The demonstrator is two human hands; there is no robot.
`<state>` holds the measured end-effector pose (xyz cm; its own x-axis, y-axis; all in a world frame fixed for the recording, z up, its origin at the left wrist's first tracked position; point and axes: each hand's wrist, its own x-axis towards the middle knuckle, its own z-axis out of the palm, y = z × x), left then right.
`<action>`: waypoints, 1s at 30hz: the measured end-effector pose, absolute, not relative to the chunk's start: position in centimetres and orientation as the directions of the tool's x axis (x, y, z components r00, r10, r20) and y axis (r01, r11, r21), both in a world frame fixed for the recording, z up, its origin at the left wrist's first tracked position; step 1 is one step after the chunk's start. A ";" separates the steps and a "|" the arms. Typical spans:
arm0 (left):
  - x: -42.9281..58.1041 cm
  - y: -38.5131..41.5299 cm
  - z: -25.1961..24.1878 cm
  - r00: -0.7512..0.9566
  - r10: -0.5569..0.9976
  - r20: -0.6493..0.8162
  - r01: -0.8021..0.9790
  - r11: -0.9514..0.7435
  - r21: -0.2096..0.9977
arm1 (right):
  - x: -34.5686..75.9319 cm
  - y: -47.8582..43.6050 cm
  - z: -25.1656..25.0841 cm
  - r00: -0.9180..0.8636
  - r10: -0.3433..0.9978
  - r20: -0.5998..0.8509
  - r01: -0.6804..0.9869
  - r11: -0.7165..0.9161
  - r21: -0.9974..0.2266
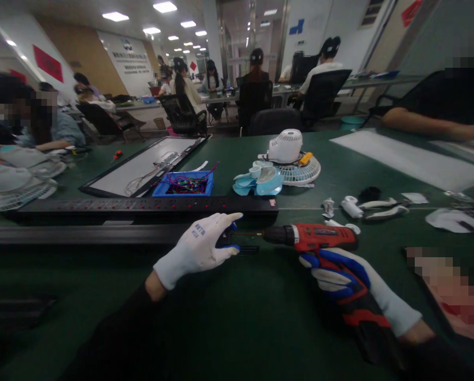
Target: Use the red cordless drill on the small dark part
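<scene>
left hand point(199, 248) pinches small part point(229, 241); right hand point(336, 275) grips drill point(320, 238)

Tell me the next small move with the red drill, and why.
Probably ease the red cordless drill slightly leftward so its thin bit seats in the small black part pinched by the white-gloved left hand. The bit points straight at that part, and the right hand grips the drill's handle, holding it level.
</scene>
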<state>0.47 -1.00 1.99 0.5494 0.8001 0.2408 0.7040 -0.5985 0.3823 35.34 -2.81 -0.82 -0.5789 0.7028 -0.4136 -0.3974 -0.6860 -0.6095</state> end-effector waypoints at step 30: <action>-0.2 -0.4 0.1 0.516 0.826 0.229 0.767 -0.564 0.306 | 35.2 -2.2 -2.5 -0.776 0.558 -0.294 -0.446 -0.815 -0.370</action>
